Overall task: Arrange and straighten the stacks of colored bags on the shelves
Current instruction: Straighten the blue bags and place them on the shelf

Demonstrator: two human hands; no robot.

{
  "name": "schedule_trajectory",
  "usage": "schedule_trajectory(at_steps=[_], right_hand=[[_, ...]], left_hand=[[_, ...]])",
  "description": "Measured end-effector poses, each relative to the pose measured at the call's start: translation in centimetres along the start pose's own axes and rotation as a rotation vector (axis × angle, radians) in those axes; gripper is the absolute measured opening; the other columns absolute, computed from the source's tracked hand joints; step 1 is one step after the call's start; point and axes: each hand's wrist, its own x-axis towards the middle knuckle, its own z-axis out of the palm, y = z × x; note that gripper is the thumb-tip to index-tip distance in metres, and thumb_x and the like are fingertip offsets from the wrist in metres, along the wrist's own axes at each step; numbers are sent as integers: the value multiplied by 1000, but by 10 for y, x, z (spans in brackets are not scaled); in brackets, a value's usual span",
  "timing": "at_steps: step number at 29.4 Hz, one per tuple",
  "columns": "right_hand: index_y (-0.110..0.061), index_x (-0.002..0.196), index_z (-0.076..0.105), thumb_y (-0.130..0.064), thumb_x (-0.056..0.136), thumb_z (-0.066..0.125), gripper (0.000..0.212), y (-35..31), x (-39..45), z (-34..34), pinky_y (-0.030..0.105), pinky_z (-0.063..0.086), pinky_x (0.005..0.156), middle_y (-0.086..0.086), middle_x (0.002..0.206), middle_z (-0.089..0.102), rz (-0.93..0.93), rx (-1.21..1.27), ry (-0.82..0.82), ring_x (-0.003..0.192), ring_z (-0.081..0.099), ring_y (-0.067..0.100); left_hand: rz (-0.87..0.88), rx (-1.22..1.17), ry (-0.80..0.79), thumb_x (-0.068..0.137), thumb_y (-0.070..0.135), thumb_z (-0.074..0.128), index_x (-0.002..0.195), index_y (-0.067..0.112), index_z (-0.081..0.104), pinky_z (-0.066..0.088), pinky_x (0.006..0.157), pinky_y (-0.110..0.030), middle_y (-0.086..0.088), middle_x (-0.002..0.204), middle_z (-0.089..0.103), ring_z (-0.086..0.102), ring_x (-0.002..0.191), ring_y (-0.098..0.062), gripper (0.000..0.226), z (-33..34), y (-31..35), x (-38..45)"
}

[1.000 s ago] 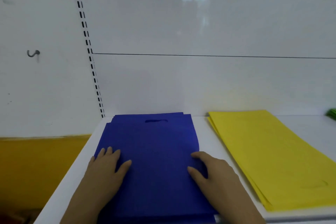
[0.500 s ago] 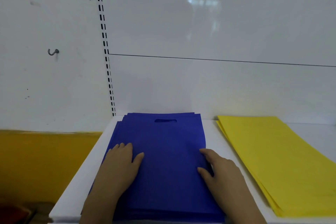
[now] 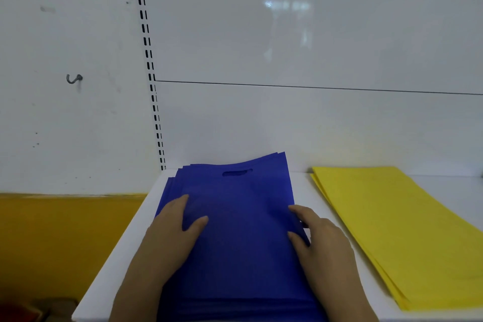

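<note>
A stack of blue bags (image 3: 240,243) with a cut-out handle at its far end lies on the white shelf (image 3: 117,256). My left hand (image 3: 172,238) rests flat on the stack's left side, thumb spread toward the middle. My right hand (image 3: 321,243) holds the stack's right edge, with forefinger and thumb on top of it. The far right corner of the blue stack is raised off the shelf. To the right lies a stack of yellow bags (image 3: 392,230), fanned slightly at its left edge and angled to the shelf.
The white back panel (image 3: 287,125) rises just behind the bags, with a slotted upright (image 3: 154,102) at its left. A small hook (image 3: 74,78) sticks out of the wall on the left. A yellow surface (image 3: 52,238) lies below the shelf's left end.
Both hands have slid farther up the blue stack. The right hand has moved to the stack's right edge, and the far right corner of the stack has lifted.
</note>
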Motion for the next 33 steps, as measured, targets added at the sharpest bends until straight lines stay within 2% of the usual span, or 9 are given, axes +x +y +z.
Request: schedule_trajectory(at_steps=[5, 8, 11, 13, 18, 22, 24, 27, 33], right_hand=[[-40, 127, 42, -25, 91, 57, 42, 2, 3, -2, 16, 43, 90, -21, 122, 53, -1, 102, -44, 101, 51, -1], [-38, 127, 42, -30, 91, 57, 40, 5, 7, -5, 14, 39, 91, -24, 123, 49, -28, 85, -129, 109, 50, 0], [-38, 128, 41, -30, 91, 58, 41, 6, 9, -6, 12, 35, 93, -26, 121, 44, -18, 123, -172, 114, 46, -1], [-39, 128, 39, -27, 91, 58, 43, 7, 10, -4, 11, 34, 94, -26, 124, 43, -26, 156, -179, 113, 44, -3], [-42, 136, 26, -21, 93, 56, 57, 6, 15, -4, 10, 33, 95, -27, 128, 33, -9, 239, -260, 107, 40, -6], [-42, 141, 19, -21, 94, 55, 64, 6, 19, -3, 12, 32, 99, -28, 131, 29, -14, 239, -307, 112, 38, -5], [-42, 144, 17, -21, 94, 55, 66, 6, 20, -3, 15, 31, 103, -25, 138, 29, -19, 240, -319, 120, 39, -2], [-41, 146, 14, -23, 94, 56, 69, 8, 19, 0, 18, 31, 106, -21, 147, 27, -36, 241, -314, 128, 37, 1], [-37, 144, 20, -38, 88, 61, 70, 12, 17, 3, 28, 36, 107, -15, 142, 38, 49, 245, -232, 126, 40, 6]], left_hand=[[17, -277, 38, 89, 35, 57, 142, 22, 38, 39, 101, -36, 1, 146, 40, 48, 122, -17, 57, -9, 3, 3], [-17, -470, 85, 89, 31, 59, 140, 24, 40, 43, 88, -31, 1, 142, 44, 50, 108, -11, 55, -16, 2, 4], [-63, -672, 104, 88, 30, 61, 139, 26, 40, 48, 71, -27, 5, 125, 53, 57, 92, -9, 55, -19, 2, 5], [-89, -745, 111, 88, 27, 61, 139, 26, 40, 46, 64, -23, 9, 119, 48, 53, 85, -4, 55, -20, -1, 8], [-139, -797, 75, 84, 32, 64, 136, 31, 41, 49, 78, -32, 11, 133, 39, 49, 112, -17, 56, -21, -15, 13], [-107, -786, -34, 88, 29, 60, 125, 30, 53, 52, 62, -24, 7, 119, 59, 63, 93, -12, 38, -25, -17, 18], [-44, -681, -168, 89, 29, 59, 119, 36, 59, 55, 71, -25, 7, 119, 61, 64, 98, -12, 30, -24, -17, 19], [66, -396, -262, 91, 25, 58, 123, 45, 54, 44, 98, -30, 18, 133, 47, 47, 120, -8, 38, -18, -21, 21], [124, -443, -208, 93, 0, 50, 117, 43, 61, 38, 106, -29, 23, 131, 49, 41, 127, -6, 51, -18, -22, 15]])
